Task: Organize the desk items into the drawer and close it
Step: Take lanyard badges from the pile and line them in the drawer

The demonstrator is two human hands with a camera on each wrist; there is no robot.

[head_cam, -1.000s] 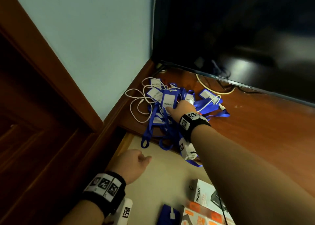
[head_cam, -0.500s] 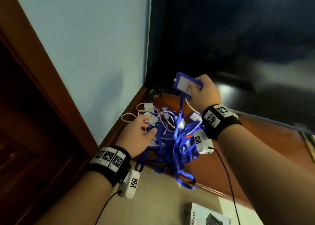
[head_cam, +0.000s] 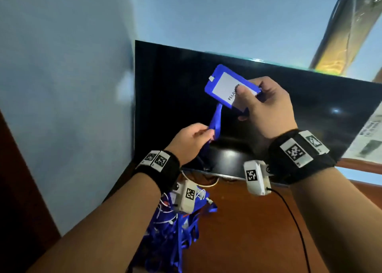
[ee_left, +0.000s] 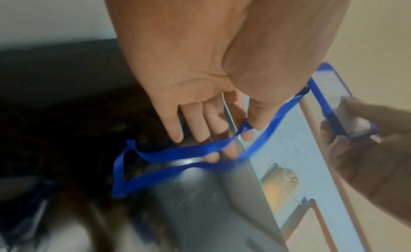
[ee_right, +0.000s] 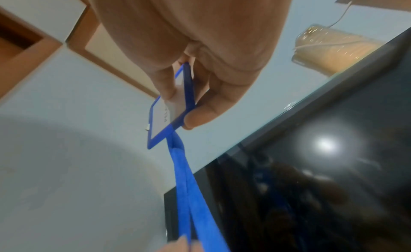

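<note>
My right hand (head_cam: 246, 101) pinches a blue badge holder (head_cam: 224, 84) with a white card, raised in front of the dark screen. The right wrist view shows the badge holder (ee_right: 171, 113) held between thumb and fingers. Its blue lanyard strap (head_cam: 216, 120) runs down to my left hand (head_cam: 203, 134), which pinches it between thumb and fingers. In the left wrist view the strap (ee_left: 177, 152) loops across my left fingers (ee_left: 200, 125). A tangled pile of blue lanyards, badges and white cables (head_cam: 179, 229) lies on the wooden desk (head_cam: 258, 231) below my left wrist.
A large black screen (head_cam: 310, 111) stands at the back of the desk against a pale blue wall (head_cam: 62, 86). Dark wood trim (head_cam: 18, 190) runs along the left. A yellowish lamp-like object (head_cam: 341, 35) is at upper right. The drawer is out of view.
My right hand has lifted the badge holder well above the pile. My left hand left the pile and took hold of the strap. The head view has tilted upward, off the drawer.
</note>
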